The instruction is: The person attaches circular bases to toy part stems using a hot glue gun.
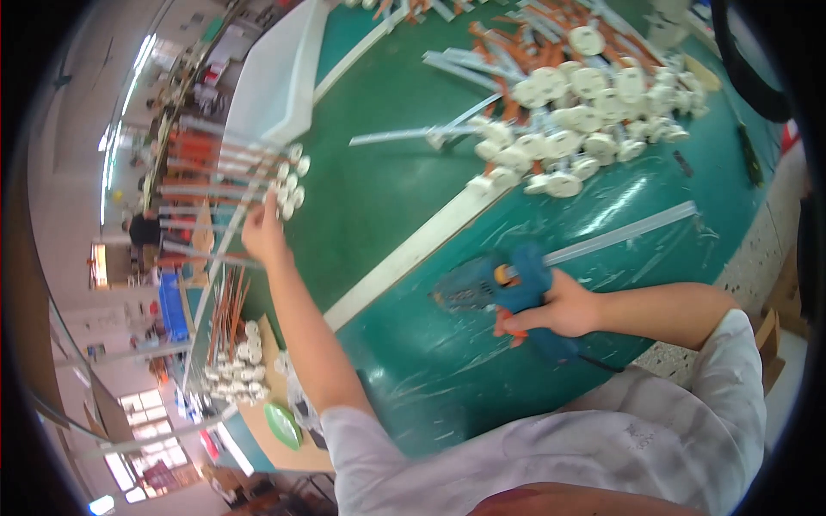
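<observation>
My left hand reaches out to the table's left edge, its fingers curled beside a row of strips with white round ends. Whether it pinches one of these strips is hidden by the hand itself. Over the near part of the green table, my right hand is wrapped around the handle of a teal power drill, whose body lies low near the tabletop. A grey strip extends to the right from behind the drill.
A large heap of white round-ended pieces with orange and grey strips covers the far right. A white bin stands far left. A pale bar crosses the green table. A screwdriver lies at the right edge; more strips lie at left.
</observation>
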The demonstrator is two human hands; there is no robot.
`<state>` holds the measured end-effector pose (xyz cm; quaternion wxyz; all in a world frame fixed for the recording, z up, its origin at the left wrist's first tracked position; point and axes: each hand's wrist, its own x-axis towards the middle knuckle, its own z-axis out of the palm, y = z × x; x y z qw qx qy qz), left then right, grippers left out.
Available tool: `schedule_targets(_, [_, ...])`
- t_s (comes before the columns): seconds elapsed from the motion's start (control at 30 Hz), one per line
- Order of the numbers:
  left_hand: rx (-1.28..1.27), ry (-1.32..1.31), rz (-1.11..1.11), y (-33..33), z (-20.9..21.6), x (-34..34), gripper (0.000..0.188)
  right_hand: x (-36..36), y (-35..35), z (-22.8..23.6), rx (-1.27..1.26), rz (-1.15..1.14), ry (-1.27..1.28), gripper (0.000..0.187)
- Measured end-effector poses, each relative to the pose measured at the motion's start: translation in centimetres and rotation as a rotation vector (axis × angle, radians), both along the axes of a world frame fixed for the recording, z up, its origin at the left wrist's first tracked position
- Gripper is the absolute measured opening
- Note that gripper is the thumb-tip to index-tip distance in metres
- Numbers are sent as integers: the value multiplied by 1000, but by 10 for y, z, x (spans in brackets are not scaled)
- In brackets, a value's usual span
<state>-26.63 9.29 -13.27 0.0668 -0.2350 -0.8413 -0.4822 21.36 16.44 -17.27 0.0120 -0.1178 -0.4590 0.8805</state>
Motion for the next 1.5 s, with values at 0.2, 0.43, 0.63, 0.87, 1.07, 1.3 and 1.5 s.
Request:
schedule_targets(0.2, [-58, -83, -660, 19, 40, 175, 12, 1, -7, 4, 228, -44, -6, 26])
schedule_targets(0.43, [-571, 379, -953, 103, 32, 242, 37, 3, -11, 5, 319, -79, 42, 42])
schedule_targets(0.63, [-647, 491, -882, 149, 13, 245, 31, 3, -15, 2, 357, -124, 25, 29])
schedule_targets(0.87, [-541, 496, -1143, 160, 40, 270, 36, 0, -15, -2, 352, -162, 62, 41])
schedule_targets(1.07, [-618, 466, -1044, 149, 50, 270, 33, 1, -17, -5, 380, -147, 41, 43])
schedule_targets(1.3, [-738, 396, -941, 91, 115, 257, 33, 0, -16, -11, 366, -94, 34, 45])
schedule_targets(1.5, [-608, 375, -750, -21, 126, 245, 20, 3, -18, -13, 367, -170, 49, 45])
